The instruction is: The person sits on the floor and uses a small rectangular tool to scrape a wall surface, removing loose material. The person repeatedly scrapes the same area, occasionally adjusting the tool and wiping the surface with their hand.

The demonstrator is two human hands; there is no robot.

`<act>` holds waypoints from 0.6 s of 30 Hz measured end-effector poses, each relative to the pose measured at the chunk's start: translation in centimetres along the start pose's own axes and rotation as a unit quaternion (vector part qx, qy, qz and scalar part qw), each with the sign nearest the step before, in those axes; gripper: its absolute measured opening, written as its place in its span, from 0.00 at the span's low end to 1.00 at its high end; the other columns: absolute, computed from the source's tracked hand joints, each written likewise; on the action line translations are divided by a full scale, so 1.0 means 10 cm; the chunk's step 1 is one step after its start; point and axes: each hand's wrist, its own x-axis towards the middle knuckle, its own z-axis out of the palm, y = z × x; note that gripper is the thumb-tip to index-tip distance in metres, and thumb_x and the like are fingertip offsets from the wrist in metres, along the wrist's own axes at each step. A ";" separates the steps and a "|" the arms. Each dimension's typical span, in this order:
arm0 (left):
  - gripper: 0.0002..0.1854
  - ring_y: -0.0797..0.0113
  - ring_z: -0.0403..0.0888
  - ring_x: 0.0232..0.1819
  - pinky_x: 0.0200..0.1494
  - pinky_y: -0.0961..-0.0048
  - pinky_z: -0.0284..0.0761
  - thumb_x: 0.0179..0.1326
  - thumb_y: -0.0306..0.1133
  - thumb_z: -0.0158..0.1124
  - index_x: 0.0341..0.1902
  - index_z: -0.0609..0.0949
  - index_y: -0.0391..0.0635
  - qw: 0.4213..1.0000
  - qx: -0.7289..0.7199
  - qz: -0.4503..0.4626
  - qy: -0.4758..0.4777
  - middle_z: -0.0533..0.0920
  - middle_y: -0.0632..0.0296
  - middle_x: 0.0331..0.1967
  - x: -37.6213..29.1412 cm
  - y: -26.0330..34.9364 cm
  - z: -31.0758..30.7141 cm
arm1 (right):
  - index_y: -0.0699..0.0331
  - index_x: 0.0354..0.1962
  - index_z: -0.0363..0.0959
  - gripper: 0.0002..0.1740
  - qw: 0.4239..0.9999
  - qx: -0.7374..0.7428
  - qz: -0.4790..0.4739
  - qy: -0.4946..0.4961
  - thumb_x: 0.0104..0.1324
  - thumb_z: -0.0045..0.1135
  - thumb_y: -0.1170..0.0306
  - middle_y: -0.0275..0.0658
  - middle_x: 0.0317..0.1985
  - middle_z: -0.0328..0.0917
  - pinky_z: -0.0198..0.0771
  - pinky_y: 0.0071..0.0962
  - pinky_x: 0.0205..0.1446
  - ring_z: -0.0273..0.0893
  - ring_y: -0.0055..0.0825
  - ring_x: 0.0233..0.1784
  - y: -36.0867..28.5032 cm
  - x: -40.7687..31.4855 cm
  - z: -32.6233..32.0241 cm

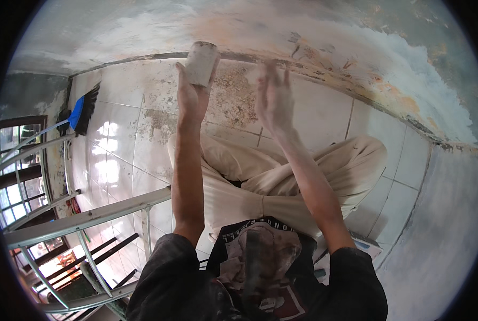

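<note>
My left hand (pixel 194 92) grips a dusty whitish cylinder (pixel 201 64), perhaps a can or cup, near the foot of the wall. To its right, my right hand (pixel 274 92) is raised, blurred, with at least some fingers apart and nothing visible in it. Crumbly brown debris or stains (pixel 235 96) cover the tiles between and below the hands. The wall (pixel 303 44) ahead shows patchy white, grey-green and orange areas with worn spots along its base. My crossed legs in beige trousers lie below the hands.
An aluminium ladder (pixel 102 212) lies or leans at the left. Beyond it are a blue-headed broom (pixel 76 114) with dark bristles and barred windows (pixel 22 172). A side wall (pixel 435 240) bounds the tiled floor (pixel 311 106) at the right. A partly hidden box-like object (pixel 369 248) is beside my right elbow.
</note>
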 end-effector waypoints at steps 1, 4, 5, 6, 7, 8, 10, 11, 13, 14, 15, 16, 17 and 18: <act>0.36 0.54 0.63 0.78 0.80 0.57 0.58 0.82 0.54 0.34 0.76 0.63 0.34 0.999 0.034 0.008 -0.018 0.67 0.48 0.75 0.02 0.01 -0.06 | 0.68 0.73 0.58 0.31 0.993 0.009 -0.069 0.096 0.82 0.36 0.58 0.55 0.73 0.64 0.45 0.56 0.83 0.64 0.49 0.76 -0.26 0.21 -0.22; 0.35 0.55 0.62 0.78 0.80 0.58 0.57 0.82 0.54 0.35 0.76 0.63 0.34 0.997 0.056 -0.006 -0.045 0.67 0.49 0.75 -0.11 -0.10 -0.09 | 0.68 0.75 0.54 0.36 0.935 0.049 -0.209 0.281 0.82 0.31 0.51 0.51 0.78 0.54 0.41 0.55 0.85 0.50 0.48 0.83 -0.62 0.43 -0.45; 0.35 0.55 0.62 0.78 0.80 0.58 0.57 0.83 0.54 0.35 0.76 0.63 0.34 0.997 0.051 -0.013 -0.048 0.67 0.49 0.75 -0.17 -0.15 -0.09 | 0.69 0.76 0.52 0.38 0.910 0.068 -0.248 0.325 0.81 0.32 0.48 0.51 0.79 0.51 0.40 0.58 0.84 0.47 0.50 0.84 -0.70 0.47 -0.43; 0.35 0.56 0.64 0.77 0.80 0.59 0.57 0.83 0.53 0.36 0.76 0.63 0.33 0.999 0.029 -0.018 -0.037 0.68 0.50 0.75 -0.15 -0.25 -0.26 | 0.69 0.76 0.52 0.39 0.930 0.063 -0.232 0.277 0.80 0.33 0.47 0.50 0.80 0.51 0.40 0.58 0.84 0.45 0.51 0.84 -0.75 0.42 -0.30; 0.35 0.56 0.62 0.78 0.80 0.59 0.55 0.83 0.53 0.36 0.76 0.63 0.33 0.998 0.050 -0.027 -0.016 0.67 0.49 0.76 -0.19 -0.27 -0.23 | 0.69 0.76 0.51 0.41 0.949 0.044 -0.215 0.224 0.80 0.35 0.46 0.50 0.80 0.50 0.40 0.58 0.84 0.44 0.51 0.84 -0.72 0.35 -0.19; 0.35 0.56 0.61 0.79 0.81 0.60 0.53 0.82 0.53 0.36 0.77 0.63 0.34 0.997 0.067 -0.034 -0.006 0.66 0.49 0.76 -0.19 -0.25 -0.05 | 0.69 0.76 0.51 0.40 0.986 -0.017 -0.142 0.082 0.80 0.36 0.46 0.50 0.79 0.52 0.40 0.56 0.85 0.45 0.51 0.84 -0.49 0.15 0.06; 0.35 0.56 0.60 0.79 0.80 0.61 0.54 0.82 0.53 0.38 0.76 0.63 0.33 0.997 0.062 -0.044 -0.008 0.65 0.48 0.77 -0.17 -0.19 0.08 | 0.68 0.76 0.51 0.40 0.972 -0.123 0.022 -0.200 0.79 0.39 0.46 0.50 0.78 0.56 0.40 0.52 0.86 0.47 0.50 0.84 -0.01 -0.29 0.61; 0.35 0.56 0.60 0.79 0.79 0.61 0.56 0.82 0.52 0.39 0.76 0.63 0.32 0.998 0.044 -0.035 -0.019 0.65 0.48 0.77 -0.09 -0.01 0.05 | 0.65 0.75 0.55 0.39 0.970 -0.142 0.005 -0.200 0.79 0.41 0.46 0.48 0.73 0.64 0.50 0.54 0.81 0.58 0.49 0.78 0.22 -0.43 0.71; 0.34 0.56 0.62 0.78 0.77 0.60 0.61 0.83 0.50 0.41 0.75 0.64 0.31 0.999 0.001 -0.043 -0.023 0.64 0.48 0.77 -0.12 0.13 -0.09 | 0.63 0.73 0.60 0.36 0.975 -0.089 0.037 -0.198 0.77 0.46 0.50 0.43 0.63 0.77 0.66 0.52 0.69 0.75 0.45 0.65 0.28 -0.53 0.67; 0.34 0.56 0.70 0.72 0.72 0.64 0.67 0.81 0.52 0.45 0.73 0.66 0.32 0.999 0.017 -0.042 -0.005 0.71 0.49 0.71 -0.17 0.13 -0.14 | 0.63 0.72 0.62 0.34 0.978 -0.014 0.084 -0.190 0.77 0.50 0.53 0.42 0.56 0.82 0.73 0.48 0.61 0.81 0.41 0.57 0.18 -0.48 0.60; 0.34 0.57 0.72 0.70 0.69 0.65 0.69 0.81 0.53 0.45 0.72 0.68 0.33 0.999 0.025 -0.038 0.029 0.73 0.50 0.68 -0.18 0.11 -0.14 | 0.63 0.72 0.63 0.33 0.977 0.054 0.121 -0.169 0.76 0.53 0.57 0.41 0.49 0.86 0.79 0.44 0.54 0.86 0.37 0.49 0.05 -0.28 0.45; 0.33 0.58 0.74 0.67 0.67 0.67 0.71 0.81 0.54 0.46 0.71 0.69 0.34 0.997 0.034 -0.035 0.062 0.76 0.51 0.65 -0.21 0.07 -0.15 | 0.63 0.72 0.62 0.33 0.979 0.107 0.117 -0.124 0.74 0.56 0.61 0.39 0.45 0.86 0.78 0.37 0.49 0.85 0.32 0.44 -0.04 -0.16 0.37; 0.33 0.59 0.76 0.64 0.64 0.68 0.72 0.80 0.55 0.47 0.70 0.70 0.35 0.994 0.043 -0.035 0.094 0.78 0.52 0.61 -0.24 0.04 -0.15 | 0.63 0.73 0.60 0.35 0.977 0.160 0.115 -0.079 0.72 0.58 0.66 0.36 0.41 0.85 0.77 0.31 0.43 0.83 0.27 0.40 -0.11 -0.08 0.29; 0.33 0.60 0.77 0.62 0.63 0.69 0.73 0.80 0.55 0.47 0.69 0.71 0.35 0.993 0.056 -0.019 0.107 0.79 0.53 0.59 -0.28 0.02 -0.16 | 0.63 0.74 0.59 0.37 0.970 0.213 0.114 -0.037 0.70 0.60 0.70 0.34 0.37 0.84 0.76 0.24 0.38 0.82 0.22 0.35 -0.18 -0.03 0.23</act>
